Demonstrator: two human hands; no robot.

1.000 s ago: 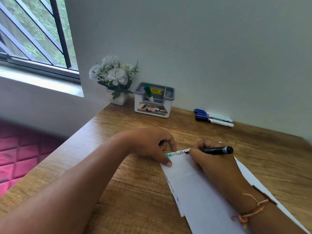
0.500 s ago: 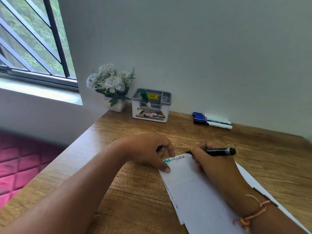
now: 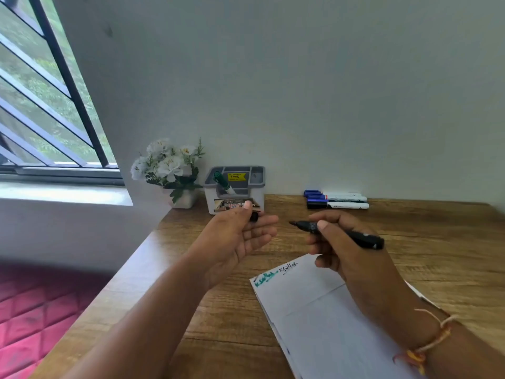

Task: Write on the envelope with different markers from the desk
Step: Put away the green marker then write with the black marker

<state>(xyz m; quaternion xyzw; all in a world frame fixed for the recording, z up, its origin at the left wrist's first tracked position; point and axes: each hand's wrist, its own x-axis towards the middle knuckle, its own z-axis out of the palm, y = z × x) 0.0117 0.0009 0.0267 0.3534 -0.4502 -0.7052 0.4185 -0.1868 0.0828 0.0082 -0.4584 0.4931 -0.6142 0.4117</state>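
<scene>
Head view: the black cap (image 3: 254, 216) is pinched in the left hand (image 3: 237, 236), now lifted off the envelope (image 3: 308, 305); the black marker (image 3: 341, 233), clamped in the right hand (image 3: 352, 255), is raised from the bench-laid envelope. Recapping is judged next.

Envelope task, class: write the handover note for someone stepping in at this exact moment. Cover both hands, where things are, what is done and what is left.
Left hand: raised over the desk, pinching the black cap.
Right hand: holds the uncapped black marker, tip pointing at the cap, off the paper.
Envelope: flat on the desk, with one green word and one black word at its top edge.
Green marker stands in the holder; three markers lie by the wall.
Done: green and black writing.
Left: cap the black marker, then write with another.
</scene>
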